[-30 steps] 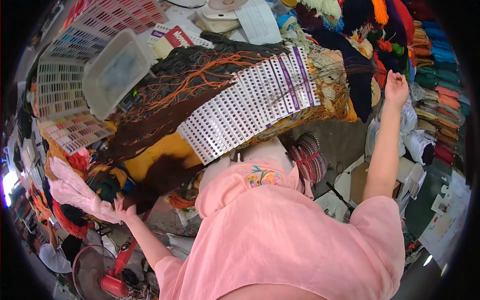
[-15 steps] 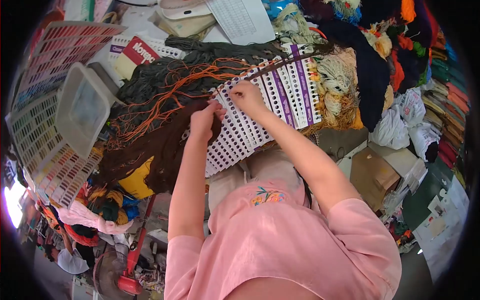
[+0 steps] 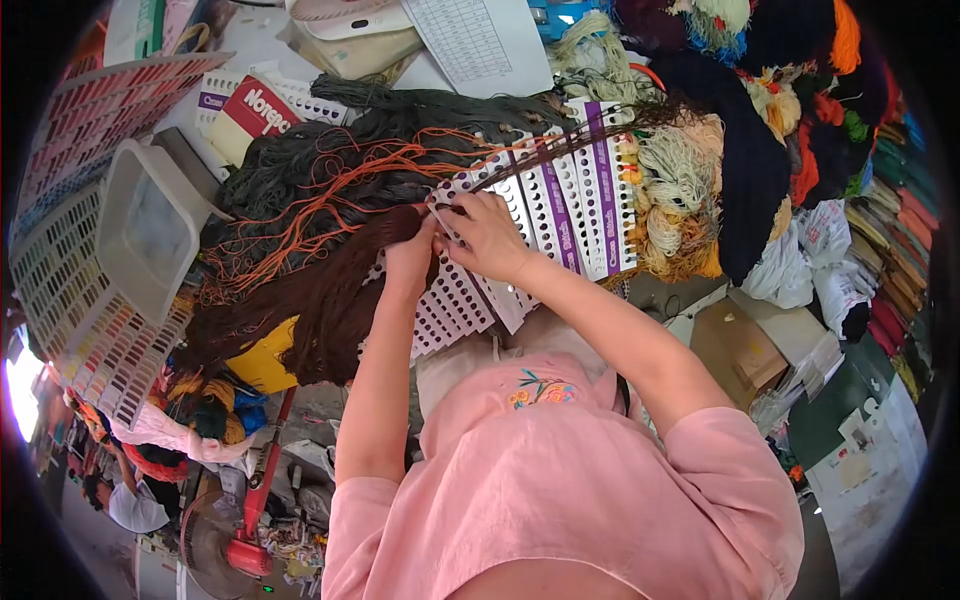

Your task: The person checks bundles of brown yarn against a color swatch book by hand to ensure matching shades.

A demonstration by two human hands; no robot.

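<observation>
My left hand (image 3: pixel 408 258) is closed on a thick bundle of dark brown thread (image 3: pixel 335 290), which hangs down to the left. My right hand (image 3: pixel 492 238) meets it at the fingertips, fingers bent and closed; what they pinch is hidden. Under both hands lie overlapping white thread cards (image 3: pixel 447 312) with rows of punched holes, some with purple printed bands. Several dark brown strands (image 3: pixel 585 140) stretch from behind my right hand to the upper right, across the cards.
Grey-green skeins (image 3: pixel 300 160) and loose orange threads (image 3: pixel 345 185) lie beyond my hands. Cream and yellow skeins (image 3: pixel 675 170) border the cards on the right. A plastic tub (image 3: pixel 150 235) rests on colour charts (image 3: pixel 60 270) at left. A red fan (image 3: pixel 250 555) stands below.
My right hand has moved down and left to meet my left hand at the cards. Several cards have shifted, and one now tilts out near my lap. The view has moved slightly.
</observation>
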